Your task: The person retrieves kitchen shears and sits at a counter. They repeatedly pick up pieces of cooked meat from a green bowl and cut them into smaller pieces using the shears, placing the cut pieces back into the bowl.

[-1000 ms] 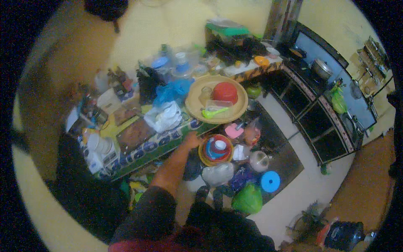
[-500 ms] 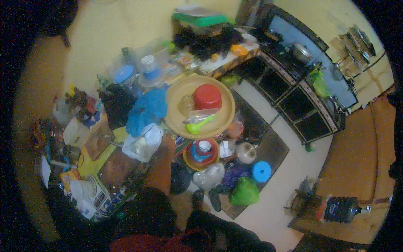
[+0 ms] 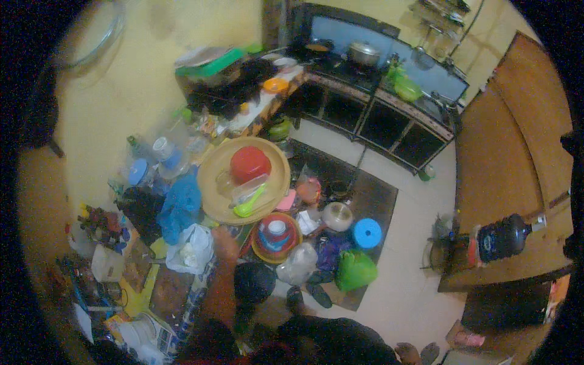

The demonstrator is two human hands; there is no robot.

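My left hand [image 3: 225, 243] reaches up from the lower edge, close to the near rim of a large round tan tray [image 3: 214, 167]. Its fingers are blurred, so I cannot tell whether they touch the rim. On the tray lie a red bowl [image 3: 250, 164], a bright green spoon [image 3: 250, 204] and a clear plastic piece. Just left of the hand sits a white plastic bag [image 3: 190, 248], with a blue bag [image 3: 180, 210] behind it. Below the tray's near side are nested bowls [image 3: 277, 238] with a white-topped thing in them. My right hand does not show.
A cluttered table [image 3: 173, 292] runs along the left. On the floor stand a blue round container [image 3: 367, 233], a green bag [image 3: 356, 271] and a pale pot [image 3: 337, 216]. Beyond is a counter with a lidded pot [image 3: 364, 53]. A dark water jug [image 3: 502, 237] lies at right.
The whole view has swung, so the tray, bags and counter appear farther left and more of the right side shows. My left hand stays near the tray's rim.
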